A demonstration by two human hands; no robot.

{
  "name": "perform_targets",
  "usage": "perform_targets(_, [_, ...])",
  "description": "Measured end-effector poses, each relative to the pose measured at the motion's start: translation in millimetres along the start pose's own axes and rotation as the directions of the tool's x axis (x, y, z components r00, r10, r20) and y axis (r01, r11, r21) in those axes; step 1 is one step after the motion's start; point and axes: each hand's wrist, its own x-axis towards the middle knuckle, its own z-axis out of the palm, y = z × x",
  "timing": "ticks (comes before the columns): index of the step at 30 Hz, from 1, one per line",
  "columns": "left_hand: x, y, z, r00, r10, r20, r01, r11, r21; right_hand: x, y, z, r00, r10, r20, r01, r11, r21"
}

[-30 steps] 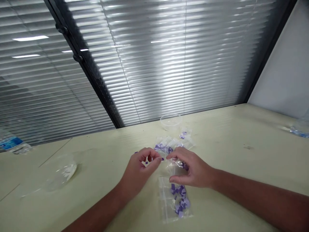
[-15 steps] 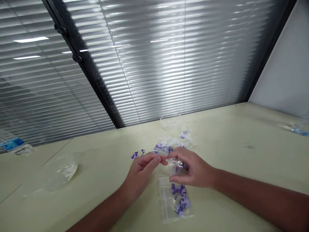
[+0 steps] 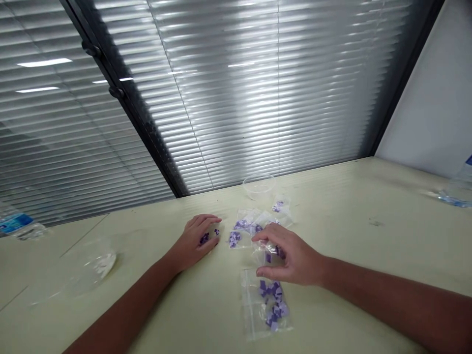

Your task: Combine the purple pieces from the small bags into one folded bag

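My left hand (image 3: 193,242) lies low on the table with its fingers apart, curved around a small loose pile of purple pieces (image 3: 205,238). My right hand (image 3: 293,253) is bent around a small clear plastic bag (image 3: 261,254) with purple pieces in it, thumb and index finger spread at its sides. The hand partly hides this bag. Just below it, a clear zip bag (image 3: 271,307) of purple and lilac pieces lies flat. Beyond the right hand, several more small bags (image 3: 241,225) with purple pieces overlap.
A clear round container (image 3: 259,186) stands near the window blinds (image 3: 228,98). To the left is a clear plastic bag (image 3: 86,270) with something white in it. Water bottles stand or lie at the left (image 3: 18,223) and right (image 3: 459,189) edges of the table.
My left hand has moved left, away from the right fingertips, down to the loose purple pieces, and its fingers have spread. My right hand has stayed at the bag.
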Motion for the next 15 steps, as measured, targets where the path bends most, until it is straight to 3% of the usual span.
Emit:
perform_targets(4, [2, 13, 7.1, 0.992, -0.081, -0.094, 0.087, 0.994, 0.059, -1, 0, 0, 1.000, 0.011, 0.007, -0.011, 1.000, 0.001])
perform_targets(9, [4, 19, 15.8, 0.978, -0.179, -0.106, 0.187, 0.980, 0.072, 0, -3, -1, 1.000, -0.004, 0.010, 0.005, 1.000, -0.012])
perform_targets(12, [5, 16, 16.6, 0.970, -0.216, -0.114, 0.223, 0.973, 0.056, 1, -4, -2, 0.996, -0.025, -0.088, 0.017, 0.996, -0.091])
perform_targets(15, [5, 14, 15.9, 0.973, -0.201, -0.115, 0.207, 0.977, 0.045, 2, -2, -1, 0.971, 0.065, -0.228, -0.099, 0.985, -0.140])
